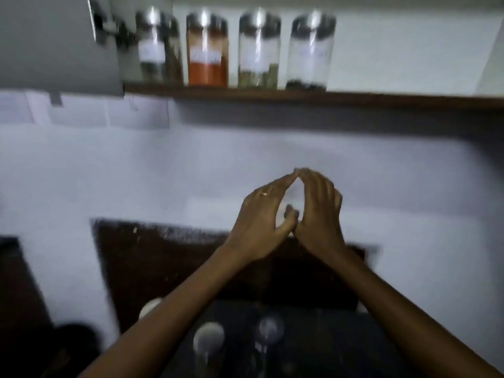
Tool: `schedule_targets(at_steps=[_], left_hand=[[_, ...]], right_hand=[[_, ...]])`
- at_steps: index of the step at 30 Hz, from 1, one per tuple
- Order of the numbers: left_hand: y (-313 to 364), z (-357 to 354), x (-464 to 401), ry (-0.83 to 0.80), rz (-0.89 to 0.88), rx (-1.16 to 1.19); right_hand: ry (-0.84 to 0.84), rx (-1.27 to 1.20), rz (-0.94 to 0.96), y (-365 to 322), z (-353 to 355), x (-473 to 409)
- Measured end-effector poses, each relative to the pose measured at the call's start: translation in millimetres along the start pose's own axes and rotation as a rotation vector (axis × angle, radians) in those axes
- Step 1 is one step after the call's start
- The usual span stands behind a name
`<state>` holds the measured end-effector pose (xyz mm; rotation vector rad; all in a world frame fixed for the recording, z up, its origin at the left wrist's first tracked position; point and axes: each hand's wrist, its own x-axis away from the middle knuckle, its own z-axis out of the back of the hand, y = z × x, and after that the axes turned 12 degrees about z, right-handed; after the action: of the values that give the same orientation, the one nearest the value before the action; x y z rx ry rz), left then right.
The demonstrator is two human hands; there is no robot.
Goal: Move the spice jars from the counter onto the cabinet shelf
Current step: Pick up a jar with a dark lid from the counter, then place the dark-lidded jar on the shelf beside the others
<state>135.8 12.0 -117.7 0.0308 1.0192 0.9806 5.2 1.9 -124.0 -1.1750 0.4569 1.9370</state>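
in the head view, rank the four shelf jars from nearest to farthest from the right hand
Measured from the right hand:
1. Dark-seed jar, right end of the row.
2. Green-herb jar, next leftward.
3. Orange-powder jar, second from left.
4. Leftmost jar, beside the cabinet door.

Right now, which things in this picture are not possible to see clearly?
Head view, the only one:
- Jar labels on the shelf: motion blur makes the white label unreadable, as on the other three jars.
- Jars on the counter: the pale lid and its neighbours are dim, blurred, partly behind the forearms.
- Left hand and right hand: fingertips meet; whether anything sits between the palms is unclear.
- Cabinet door: cut off by the frame edge.
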Motion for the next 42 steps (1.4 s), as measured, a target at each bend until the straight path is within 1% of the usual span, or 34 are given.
schedule_targets(at_steps=[3, 5, 9, 13, 16, 18, 21, 23, 26, 28, 31, 33, 36, 39, 42], left_hand=[[-16.9, 1.9, 45.9, -0.097, 0.052, 0.015], [-36.3, 3.6, 84.6, -0.165, 0.136, 0.034], [-77.7, 11.8, 155.3, -0.262, 0.290, -0.001], [-113.8, 28.1, 222.1, -0.357, 0.517, 0.031], [-133.3, 44.6, 273.0, -0.419, 0.628, 0.093], [-149.7, 57.2, 311.1, -0.463, 0.738, 0.117], [-170.0, 76.2, 363.7, -0.482, 0.887, 0.137], [-179.5, 86.4, 395.1, -0.554, 0.966, 0.135], [-189.4, 94.6, 437.4, -0.702, 1.025, 0.100], [-185.5, 93.4, 452.3, -0.770, 0.981, 0.122], [-173.6, 85.2, 459.6, -0.781, 0.785, 0.016], [-170.7, 80.1, 461.1, -0.822, 0.818, 0.165], [-173.0, 71.9, 466.1, -0.764, 0.959, 0.335], [-174.7, 68.2, 469.4, -0.749, 1.044, 0.378], [-176.5, 69.4, 471.3, -0.800, 1.037, 0.349]], right_hand=[[-0.009, -0.057, -0.030, -15.8, -11.4, 37.9], [-0.084, -0.086, -0.074, -32.1, -29.8, 71.5], [-0.247, -0.139, -0.171, -62.3, -57.6, 131.6], [-0.371, -0.215, -0.232, -99.7, -79.9, 186.3], [-0.519, -0.281, -0.248, -132.6, -94.3, 225.9], [-0.659, -0.314, -0.285, -154.5, -102.9, 254.7], [-0.857, -0.401, -0.320, -180.5, -111.5, 292.2], [-1.000, -0.463, -0.369, -195.0, -117.9, 313.8], [-1.180, -0.546, -0.457, -213.7, -124.0, 336.6], [-1.249, -0.596, -0.523, -224.8, -126.2, 346.6], [-1.301, -0.648, -0.594, -236.7, -128.9, 355.0], [-1.306, -0.670, -0.633, -243.0, -128.3, 360.6], [-1.251, -0.716, -0.716, -248.6, -126.6, 367.8], [-1.194, -0.733, -0.762, -250.7, -127.7, 371.3], [-1.158, -0.741, -0.754, -250.7, -131.0, 371.6]])
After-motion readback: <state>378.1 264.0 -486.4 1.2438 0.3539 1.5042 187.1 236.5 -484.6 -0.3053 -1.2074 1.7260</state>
